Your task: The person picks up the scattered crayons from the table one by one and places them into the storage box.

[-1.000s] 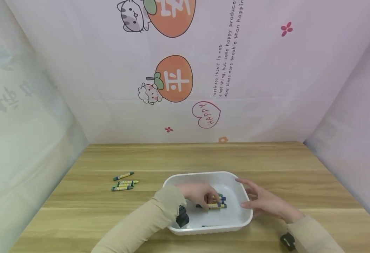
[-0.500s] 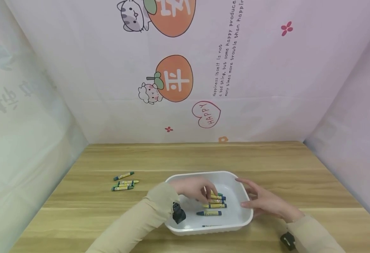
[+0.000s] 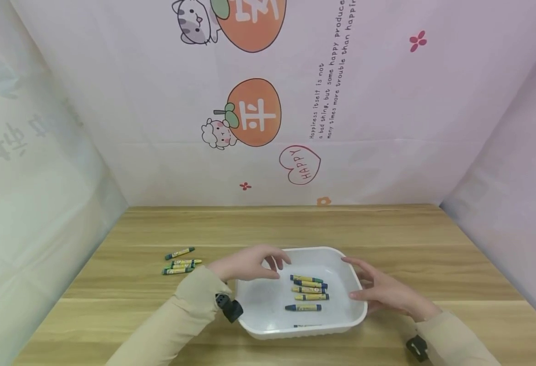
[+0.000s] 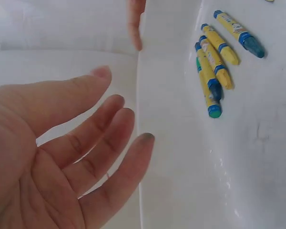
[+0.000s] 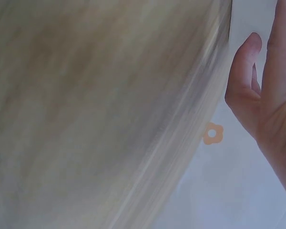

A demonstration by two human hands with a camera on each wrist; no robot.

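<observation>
My left hand (image 3: 249, 263) hovers over the left side of the white plastic tray (image 3: 268, 333), its fingers loosely bent and holding nothing. In the left wrist view this hand (image 4: 76, 148) has thumb and fingers apart. Several yellow-wrapped crayons (image 3: 311, 297) lie in the tray, roughly parallel. A blue one (image 3: 303, 308) lies slightly nearer, and another (image 3: 307, 326) is partly hidden by the near wall. At the right rim, my right hand (image 3: 384, 292) holds the tray, thumb lapping over the edge. The right wrist view shows part of this hand (image 5: 267, 90) but not the tray.
Several more crayons (image 3: 178, 264) lie together on the wooden table (image 3: 158, 315), left of the tray. A printed cloth (image 3: 364, 173) hangs behind the table, and pale cloths stand on the left and right sides.
My left hand has drawn back up and left from the crayons, leaving the blue one lying in the tray and uncovering the group. My right hand stays at the rim.
</observation>
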